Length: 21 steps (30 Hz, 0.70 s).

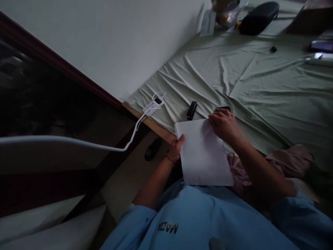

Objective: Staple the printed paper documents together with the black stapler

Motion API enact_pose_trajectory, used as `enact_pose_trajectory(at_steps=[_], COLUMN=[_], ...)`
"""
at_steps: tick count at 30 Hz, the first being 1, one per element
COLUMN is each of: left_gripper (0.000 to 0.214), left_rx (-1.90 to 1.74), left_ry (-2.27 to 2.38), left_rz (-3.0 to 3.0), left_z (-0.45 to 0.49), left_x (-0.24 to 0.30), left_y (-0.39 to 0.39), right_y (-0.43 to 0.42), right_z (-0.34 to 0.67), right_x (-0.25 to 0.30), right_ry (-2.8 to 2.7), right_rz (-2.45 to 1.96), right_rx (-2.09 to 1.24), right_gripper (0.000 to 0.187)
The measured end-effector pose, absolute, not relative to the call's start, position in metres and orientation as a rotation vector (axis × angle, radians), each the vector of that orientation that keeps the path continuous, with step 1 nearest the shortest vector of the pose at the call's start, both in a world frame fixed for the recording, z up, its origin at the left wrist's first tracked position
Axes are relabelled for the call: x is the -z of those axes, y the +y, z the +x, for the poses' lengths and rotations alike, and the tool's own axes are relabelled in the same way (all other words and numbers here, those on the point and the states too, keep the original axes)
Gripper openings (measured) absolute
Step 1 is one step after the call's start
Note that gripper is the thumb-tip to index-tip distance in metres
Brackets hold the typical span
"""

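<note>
A stack of white paper sheets (pixel 205 156) lies over my lap, its top edge toward the bed. My left hand (pixel 176 147) grips the left edge, with the thumb on top and the other fingers underneath. At the top right corner, my right hand (pixel 224 125) has its bent fingers closed on the paper's edge. Just beyond the top edge a black stapler (pixel 191 110) rests on the sheet. A dark object (pixel 223 108) lies right behind my right hand, which partly hides it.
A white power strip (pixel 153 107) with a plug and cable (pixel 85 143) sits at the bed's wooden edge (pixel 158 128). Farther off on the green bedsheet (pixel 208 76) lie a black case (pixel 258 19) and a small black item (pixel 273 49). A dark slipper (pixel 153 149) is on the floor.
</note>
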<state>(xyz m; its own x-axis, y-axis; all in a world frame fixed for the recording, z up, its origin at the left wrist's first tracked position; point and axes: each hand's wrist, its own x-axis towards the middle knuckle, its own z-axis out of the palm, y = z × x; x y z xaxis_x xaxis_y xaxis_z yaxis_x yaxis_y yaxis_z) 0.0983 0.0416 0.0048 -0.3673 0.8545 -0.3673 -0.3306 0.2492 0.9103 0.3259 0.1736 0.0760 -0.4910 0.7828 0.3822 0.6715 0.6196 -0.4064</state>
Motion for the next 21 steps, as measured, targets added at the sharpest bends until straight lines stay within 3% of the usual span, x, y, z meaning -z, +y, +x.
enact_pose_trajectory(at_steps=[3, 9, 15, 21], left_gripper=[0.050, 0.065, 0.040, 0.029], left_rx=[-1.347, -1.316, -1.361, -1.379], left_ry=[1.461, 1.409, 1.481, 1.505], left_rz=[0.574, 0.628, 0.674, 0.689], left_z=[0.099, 0.104, 0.105, 0.103], left_x=[-0.004, -0.013, -0.017, -0.014], left_y=[0.042, 0.042, 0.041, 0.046], right_y=[0.174, 0.174, 0.168, 0.163], right_z=[0.329, 0.326, 0.316, 0.308], right_x=[-0.071, -0.074, -0.084, -0.087], right_ry=[-2.304, -2.409, -2.475, -2.517], right_rz=[-1.160, -1.099, -1.055, -0.974], right_rx=[-0.294, -0.198, -0.216, -0.246], right_gripper=[0.036, 0.034, 0.033, 0.034])
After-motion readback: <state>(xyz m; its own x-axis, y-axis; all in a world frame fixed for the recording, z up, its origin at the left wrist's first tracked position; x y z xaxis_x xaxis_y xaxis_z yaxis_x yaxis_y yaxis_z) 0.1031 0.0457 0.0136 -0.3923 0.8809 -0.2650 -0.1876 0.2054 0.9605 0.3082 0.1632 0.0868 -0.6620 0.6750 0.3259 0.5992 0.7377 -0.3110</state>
